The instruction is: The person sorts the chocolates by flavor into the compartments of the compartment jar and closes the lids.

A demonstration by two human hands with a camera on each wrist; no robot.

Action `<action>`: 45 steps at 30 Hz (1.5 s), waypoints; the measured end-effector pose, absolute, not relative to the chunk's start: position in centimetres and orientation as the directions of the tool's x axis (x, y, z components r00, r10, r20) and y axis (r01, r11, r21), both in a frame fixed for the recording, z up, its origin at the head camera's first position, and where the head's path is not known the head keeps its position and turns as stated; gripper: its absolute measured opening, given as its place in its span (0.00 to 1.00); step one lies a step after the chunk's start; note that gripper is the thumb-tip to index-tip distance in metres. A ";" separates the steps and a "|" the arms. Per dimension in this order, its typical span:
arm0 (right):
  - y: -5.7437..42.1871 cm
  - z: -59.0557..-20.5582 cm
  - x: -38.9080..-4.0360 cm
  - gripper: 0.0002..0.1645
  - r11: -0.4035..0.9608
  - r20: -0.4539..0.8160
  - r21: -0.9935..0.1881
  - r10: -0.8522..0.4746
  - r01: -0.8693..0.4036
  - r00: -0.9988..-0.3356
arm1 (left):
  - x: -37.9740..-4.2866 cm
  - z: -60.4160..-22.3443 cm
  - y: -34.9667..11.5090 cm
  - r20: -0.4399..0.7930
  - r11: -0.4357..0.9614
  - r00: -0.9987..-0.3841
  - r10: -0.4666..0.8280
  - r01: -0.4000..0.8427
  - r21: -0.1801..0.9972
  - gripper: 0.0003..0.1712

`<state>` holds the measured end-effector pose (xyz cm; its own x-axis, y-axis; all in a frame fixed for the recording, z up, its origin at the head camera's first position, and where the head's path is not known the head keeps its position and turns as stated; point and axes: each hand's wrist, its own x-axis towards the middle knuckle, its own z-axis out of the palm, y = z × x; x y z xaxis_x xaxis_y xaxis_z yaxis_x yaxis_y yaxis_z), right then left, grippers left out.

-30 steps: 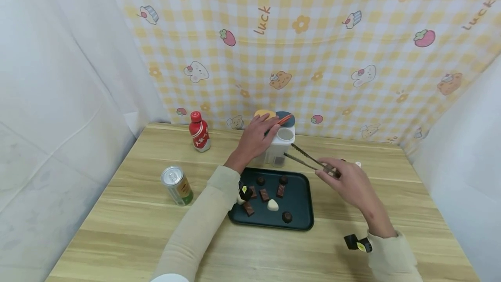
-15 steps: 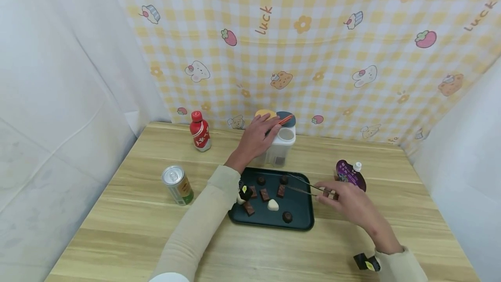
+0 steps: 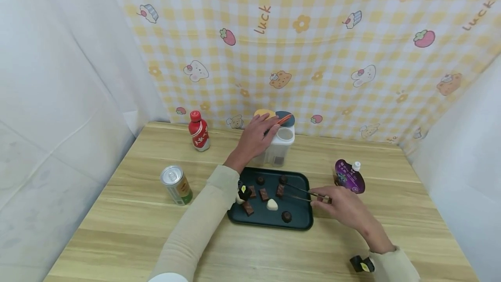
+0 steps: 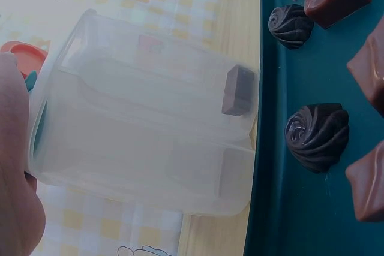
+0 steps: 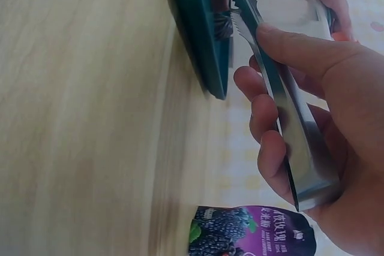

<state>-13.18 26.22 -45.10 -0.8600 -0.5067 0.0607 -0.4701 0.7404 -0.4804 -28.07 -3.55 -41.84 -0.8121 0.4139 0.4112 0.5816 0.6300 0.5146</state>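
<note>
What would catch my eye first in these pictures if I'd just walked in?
Probably the dark tray of chocolates near the middle of the wooden table, with metal tongs in the right hand pointing in over it. Just behind, the left hand rests on top of a see-through box. The yellow-checked curtain behind the table and the red bottle at the table's back left also stand out.

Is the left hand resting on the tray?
No, the left hand rests on top of the clear container, beyond the tray.
</note>
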 end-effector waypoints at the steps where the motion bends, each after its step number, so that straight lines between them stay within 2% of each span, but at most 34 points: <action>1: 26.2 -45.2 -13.2 0.17 0.740 0.060 -0.481 -0.508 -0.471 -0.859 | -28.1 -41.8 -3.5 0.411 0.628 -0.812 0.415 0.583 0.516 0.28; 16: 26.4 -45.9 -13.2 0.18 0.728 0.066 -0.487 -0.521 -0.484 -0.851 | -27.9 -41.8 -3.5 0.440 0.612 -0.799 0.410 0.599 0.516 0.28; 27: 25.9 -45.9 -13.0 0.11 0.713 0.185 -0.404 -0.550 -0.573 -0.814 | -28.1 -41.9 -3.6 0.439 0.610 -0.800 0.409 0.597 0.520 0.28; 35: 25.7 -46.1 -12.7 0.12 0.729 0.216 -0.358 -0.544 -0.584 -0.811 | -28.2 -42.0 -3.6 0.436 0.614 -0.802 0.408 0.595 0.519 0.28; 40: 25.8 -46.4 -12.6 0.04 0.723 0.258 -0.331 -0.549 -0.607 -0.795 | -28.2 -42.0 -3.6 0.430 0.618 -0.805 0.409 0.591 0.519 0.28; 45: 26.0 -46.7 -12.5 0.08 0.706 0.297 -0.318 -0.560 -0.633 -0.774 | -28.2 -42.0 -3.6 0.428 0.615 -0.807 0.407 0.589 0.525 0.29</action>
<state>-12.46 26.02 -46.72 -0.7737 -0.5599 0.2966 -0.6328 0.7058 -0.3184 -28.16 -3.55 -42.02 -0.8069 0.4066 0.4285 0.5885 0.6151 0.5246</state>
